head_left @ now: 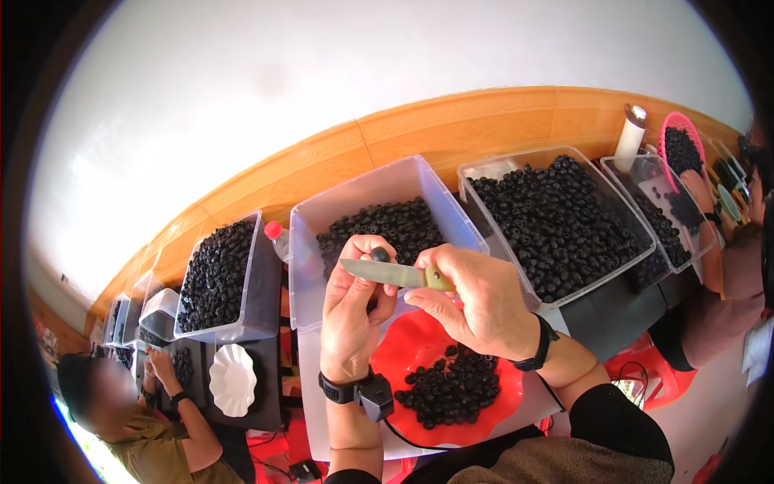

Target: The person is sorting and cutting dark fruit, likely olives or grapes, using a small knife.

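Observation:
My left hand (pixel 351 310) is closed, pinching a small round black fruit (pixel 379 254) between its fingertips. Another dark piece (pixel 372 306) shows lower down, against the curled fingers. My right hand (pixel 484 300) grips a knife by its yellow-green handle (pixel 438 279). Its silver blade (pixel 379 273) points left and lies across the left fingers, just below the fruit; whether it touches the fruit I cannot tell. Beneath both hands sits a red wavy-edged plate (pixel 504 403) with a heap of the same black fruits (pixel 451 387). Behind them stands a clear bin (pixel 310 234) partly filled with more.
Fuller bins stand left (pixel 262 282) and right (pixel 556 298). A red-capped bottle (pixel 276 234) stands between bins. A white scalloped dish (pixel 233 379) lies left, near a co-worker (pixel 161 427). At right are a white flask (pixel 630 137), a pink basket (pixel 676 121) and another person's arm (pixel 709 234).

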Demonstrator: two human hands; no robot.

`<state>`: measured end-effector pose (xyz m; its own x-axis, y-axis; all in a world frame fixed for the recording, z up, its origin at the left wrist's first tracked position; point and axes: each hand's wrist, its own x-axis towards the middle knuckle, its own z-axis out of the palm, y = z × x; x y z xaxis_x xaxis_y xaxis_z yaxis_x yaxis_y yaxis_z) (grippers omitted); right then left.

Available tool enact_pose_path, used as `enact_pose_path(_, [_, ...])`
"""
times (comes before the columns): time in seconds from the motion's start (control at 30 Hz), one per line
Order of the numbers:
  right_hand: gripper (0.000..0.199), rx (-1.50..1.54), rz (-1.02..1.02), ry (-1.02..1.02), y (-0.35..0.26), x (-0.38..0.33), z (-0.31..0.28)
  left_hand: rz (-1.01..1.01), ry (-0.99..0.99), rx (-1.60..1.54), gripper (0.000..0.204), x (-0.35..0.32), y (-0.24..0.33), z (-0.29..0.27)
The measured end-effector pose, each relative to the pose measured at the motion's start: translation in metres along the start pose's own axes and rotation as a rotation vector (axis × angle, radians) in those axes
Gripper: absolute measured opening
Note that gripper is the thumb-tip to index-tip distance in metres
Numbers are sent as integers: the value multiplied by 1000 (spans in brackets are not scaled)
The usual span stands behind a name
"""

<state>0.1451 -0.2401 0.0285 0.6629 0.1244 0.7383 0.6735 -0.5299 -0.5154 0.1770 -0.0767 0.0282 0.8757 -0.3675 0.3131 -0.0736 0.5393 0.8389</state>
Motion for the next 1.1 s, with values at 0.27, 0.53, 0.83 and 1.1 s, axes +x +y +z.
enact_pose_path(0.27, [28,-47,-60,15,4,1,-1,-41,-29,-22,20,1,-2,-4])
enact_pose_path(0.53, [27,-32,-51,7,4,2,-3,-57,-24,-35,18,1,-2,-3])
enact_pose_path(0.83, [26,1,-6,18,6,1,-2,-48,-40,-42,18,3,-4,-9])
enact_pose_path(1.1, [24,18,69,38,8,3,1,-77,-25,123,19,-1,0,-1])
